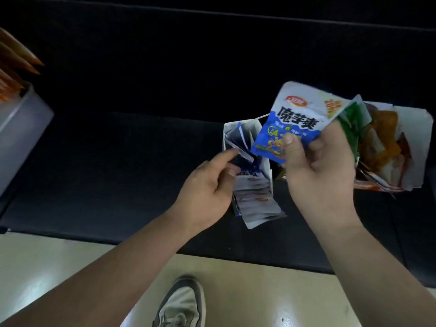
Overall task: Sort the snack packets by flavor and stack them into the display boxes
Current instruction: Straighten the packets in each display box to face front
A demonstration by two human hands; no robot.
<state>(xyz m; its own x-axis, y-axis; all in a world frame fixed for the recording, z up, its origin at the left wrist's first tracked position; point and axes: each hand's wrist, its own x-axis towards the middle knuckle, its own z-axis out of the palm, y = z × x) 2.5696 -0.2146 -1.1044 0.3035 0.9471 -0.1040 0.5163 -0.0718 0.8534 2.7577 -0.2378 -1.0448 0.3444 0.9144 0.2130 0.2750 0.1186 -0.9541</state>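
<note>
In the head view, a blue snack packet [297, 125] is pinched at its lower end by the right hand [318, 172], just right of the blue display box [266, 169]. Its long axis is tilted and its logo end points away. The left hand [208, 185] grips nothing; its stretched index finger touches the packets stacked inside that box.

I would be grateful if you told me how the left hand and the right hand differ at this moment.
The right hand is raised and pinches a blue packet under its thumb. The left hand sits lower, at the blue and white box. The left hand stretches one finger towards the packets in that box, while the right hand touches no box. Both are bare and over the dark surface.
</note>
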